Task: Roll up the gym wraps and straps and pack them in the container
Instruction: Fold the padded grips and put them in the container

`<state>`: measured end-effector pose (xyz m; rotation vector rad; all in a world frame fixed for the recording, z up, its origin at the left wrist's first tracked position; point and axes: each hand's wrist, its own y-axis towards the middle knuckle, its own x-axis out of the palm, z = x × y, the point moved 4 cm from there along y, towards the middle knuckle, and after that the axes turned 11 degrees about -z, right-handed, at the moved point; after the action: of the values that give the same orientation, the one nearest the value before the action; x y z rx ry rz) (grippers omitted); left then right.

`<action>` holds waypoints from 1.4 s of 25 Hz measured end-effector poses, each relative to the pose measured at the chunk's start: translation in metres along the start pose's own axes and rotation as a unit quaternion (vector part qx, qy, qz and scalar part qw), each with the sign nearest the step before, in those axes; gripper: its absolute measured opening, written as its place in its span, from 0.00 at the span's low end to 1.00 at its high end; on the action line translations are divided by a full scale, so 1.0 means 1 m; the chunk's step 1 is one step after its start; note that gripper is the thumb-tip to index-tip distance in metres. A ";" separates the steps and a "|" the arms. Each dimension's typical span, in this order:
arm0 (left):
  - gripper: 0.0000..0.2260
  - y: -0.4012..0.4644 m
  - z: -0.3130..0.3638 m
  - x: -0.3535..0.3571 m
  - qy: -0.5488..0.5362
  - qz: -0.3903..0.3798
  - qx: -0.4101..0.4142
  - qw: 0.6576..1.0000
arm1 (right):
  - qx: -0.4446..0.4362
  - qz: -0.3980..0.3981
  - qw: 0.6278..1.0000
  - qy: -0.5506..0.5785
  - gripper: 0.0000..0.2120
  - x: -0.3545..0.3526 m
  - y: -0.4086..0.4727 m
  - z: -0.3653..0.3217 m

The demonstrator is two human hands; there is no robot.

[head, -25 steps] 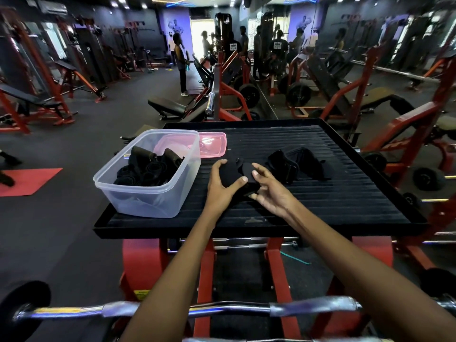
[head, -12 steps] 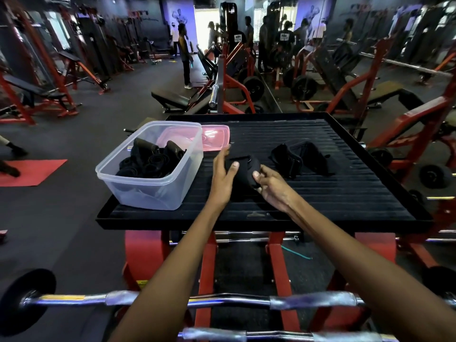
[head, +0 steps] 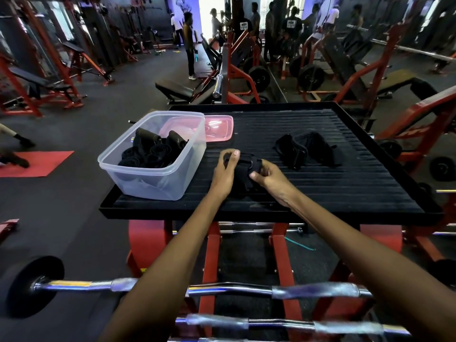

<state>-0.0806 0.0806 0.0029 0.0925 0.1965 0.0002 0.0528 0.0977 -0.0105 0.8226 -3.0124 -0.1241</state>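
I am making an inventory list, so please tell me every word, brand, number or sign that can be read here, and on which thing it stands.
None can be read.
Strap in both hands: no legible label.
Plastic container and pink lid: no text visible.
Shirts of people at the back: white marks, too small and blurred.

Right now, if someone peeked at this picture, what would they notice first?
Two bare hands, left hand and right hand, gripping a black fabric gym wrap on the black ribbed tray table. Left of them stands a clear plastic container holding rolled black straps, with a pink plastic lid behind it.
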 end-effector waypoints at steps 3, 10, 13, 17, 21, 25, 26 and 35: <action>0.17 -0.002 0.004 0.007 0.058 -0.030 0.002 0.998 | 0.005 0.051 0.992 -0.116 0.19 -0.002 -0.001 -0.005; 0.24 -0.004 0.002 -0.009 -0.129 0.051 -0.043 0.989 | 0.005 -0.046 0.999 -0.028 0.21 0.009 -0.001 -0.005; 0.26 -0.004 -0.001 -0.006 -0.101 0.042 -0.052 0.993 | 0.013 -0.015 0.996 -0.085 0.22 0.004 -0.002 -0.003; 0.29 -0.006 -0.003 -0.008 -0.029 0.035 -0.060 0.997 | -0.006 0.012 0.976 -0.219 0.22 0.005 -0.002 -0.007; 0.40 -0.017 0.004 -0.016 -0.015 0.048 -0.061 0.997 | -0.002 -0.019 0.996 -0.090 0.25 0.007 -0.006 -0.013; 0.21 -0.035 0.007 -0.025 0.033 0.015 -0.025 0.999 | -0.005 -0.068 0.993 -0.099 0.24 0.016 -0.011 -0.015; 0.18 -0.038 0.004 -0.030 0.043 0.000 -0.026 0.999 | -0.018 -0.069 0.987 -0.141 0.24 0.020 -0.010 -0.015; 0.36 -0.049 -0.013 -0.044 0.076 0.001 0.013 0.997 | -0.014 -0.121 0.978 -0.168 0.25 0.035 0.000 -0.015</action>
<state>-0.1264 0.0330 -0.0056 0.1190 0.3482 0.0075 0.0235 0.0788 0.0041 1.2831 -3.1874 -0.3405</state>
